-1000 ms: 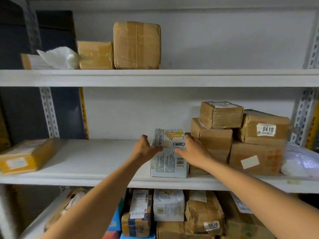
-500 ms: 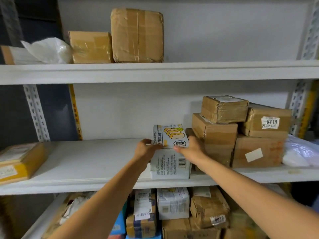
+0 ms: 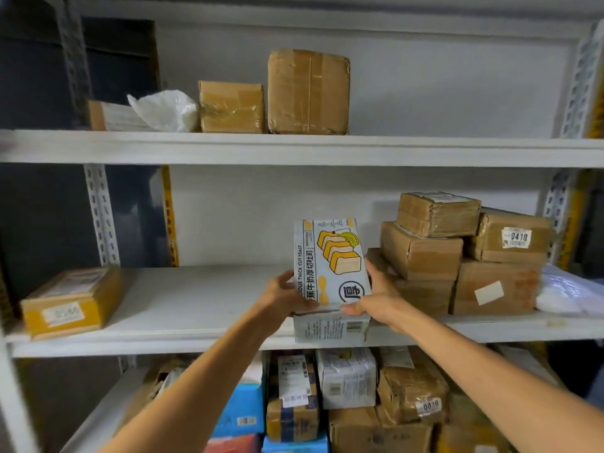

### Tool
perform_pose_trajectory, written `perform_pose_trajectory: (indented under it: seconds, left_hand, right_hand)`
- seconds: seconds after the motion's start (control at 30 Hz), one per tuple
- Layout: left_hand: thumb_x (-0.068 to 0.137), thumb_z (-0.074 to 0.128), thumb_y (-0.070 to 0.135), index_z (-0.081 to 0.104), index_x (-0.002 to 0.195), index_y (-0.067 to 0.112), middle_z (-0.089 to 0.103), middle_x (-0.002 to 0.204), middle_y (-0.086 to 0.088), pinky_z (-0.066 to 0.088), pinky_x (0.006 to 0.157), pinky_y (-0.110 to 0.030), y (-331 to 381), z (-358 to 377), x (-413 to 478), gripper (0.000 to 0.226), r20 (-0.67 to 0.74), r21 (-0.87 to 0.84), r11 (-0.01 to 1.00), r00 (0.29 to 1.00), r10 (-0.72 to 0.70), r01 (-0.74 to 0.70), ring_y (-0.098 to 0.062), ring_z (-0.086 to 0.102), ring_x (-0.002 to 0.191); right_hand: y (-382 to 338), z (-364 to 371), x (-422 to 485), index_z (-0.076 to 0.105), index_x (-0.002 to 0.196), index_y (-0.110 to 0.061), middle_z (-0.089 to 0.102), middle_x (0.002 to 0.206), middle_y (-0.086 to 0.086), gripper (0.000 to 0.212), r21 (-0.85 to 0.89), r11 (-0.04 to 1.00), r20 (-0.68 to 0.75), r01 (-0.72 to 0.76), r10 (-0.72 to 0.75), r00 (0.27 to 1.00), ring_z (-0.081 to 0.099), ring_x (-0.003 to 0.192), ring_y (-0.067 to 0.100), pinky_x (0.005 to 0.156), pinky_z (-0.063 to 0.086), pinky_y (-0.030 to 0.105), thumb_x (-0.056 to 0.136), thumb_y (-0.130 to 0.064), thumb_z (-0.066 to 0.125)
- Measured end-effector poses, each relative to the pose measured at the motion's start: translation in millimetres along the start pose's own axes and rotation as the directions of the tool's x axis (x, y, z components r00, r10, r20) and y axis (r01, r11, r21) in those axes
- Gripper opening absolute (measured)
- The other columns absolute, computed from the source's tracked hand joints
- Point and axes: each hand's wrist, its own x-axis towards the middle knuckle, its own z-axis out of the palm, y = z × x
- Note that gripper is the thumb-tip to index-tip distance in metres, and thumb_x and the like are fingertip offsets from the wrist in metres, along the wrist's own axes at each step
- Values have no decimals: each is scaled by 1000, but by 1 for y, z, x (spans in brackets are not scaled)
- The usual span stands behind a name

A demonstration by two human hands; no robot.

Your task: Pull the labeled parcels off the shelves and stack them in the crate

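while both hands grip it, a toast box sits at the front lip of the middle shelf

as the person reaches forward with both bare arms, the left hand (image 3: 284, 294) and the right hand (image 3: 376, 299) hold a white printed toast box (image 3: 330, 266) between them. the left hand's fingers curl round the box's left edge, with the thumb lying on its printed top face. the right hand grips the right edge, thumb across the near corner. the box is tipped so that its top face, with a drawing of yellow sliced bread and a banana, turns toward the viewer. its near end, carrying a barcode, covers the front lip of the middle shelf (image 3: 196, 308); whether its underside touches the shelf cannot be told.

just right of the box, a stack of brown taped parcels (image 3: 421, 250) stands on the same shelf, one parcel labelled 0410 (image 3: 513, 237) among them. a white plastic bag (image 3: 568, 292) lies at the far right end. well apart at the left end lies a flat yellow parcel (image 3: 72, 302) with a label.

on the top shelf (image 3: 327, 148) stand a tall brown parcel (image 3: 309, 93), a smaller brown parcel (image 3: 231, 107) beside it, and a crumpled white bag (image 3: 166, 111) to the left. below the middle shelf, more labelled parcels (image 3: 346, 377) are packed close together.
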Motion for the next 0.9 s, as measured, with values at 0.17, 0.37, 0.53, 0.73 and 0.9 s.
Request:
perform_pose_trajectory:
  seconds: [0.17,0.37,0.53,0.73,0.9]
  left_hand:
    - [64,68,-23,49,139,17,61,129,-10,58,75,-34,5,-19,-4,88,-8,-32,978,978,207,-207,-27,65,106]
    - [55,71,-10,52,134,15,62,128,-9,57,75,-35,2,-19,-18,85,-4,18,972,972,235,-235,-29,66,106]
    - [68,71,-18,52,112,1,58,125,-22,59,72,-32,-13,-11,-23,52,-148,-51,967,959,240,-250,-23,72,91]
    - [66,58,-32,43,139,32,56,125,-8,60,69,-36,-14,-16,-25,98,-148,-84,958,954,261,-275,-27,62,110]
    - [54,61,-28,48,135,14,65,115,-12,57,61,-30,-12,-17,-28,92,-81,106,932,932,354,-345,-36,58,112]
  right_hand:
    - [-12,3,-3,16,151,-31,46,135,-6,131,19,991,-26,133,-132,991,44,126,16,96,50,33,50,10,87]
    - [-4,4,-6,26,145,-35,47,131,-7,119,30,988,-31,153,-152,988,49,116,13,77,52,19,53,11,86]
    - [6,1,-12,27,145,-26,38,149,3,99,116,986,-124,119,-105,987,35,126,12,95,35,27,69,5,81]
    - [13,2,-28,33,133,-31,49,135,3,101,120,978,-195,173,-147,970,51,109,10,68,48,4,58,15,82]
    - [16,12,-28,37,122,-35,55,115,-1,102,174,951,-224,254,-213,951,59,104,16,56,52,12,51,23,81]
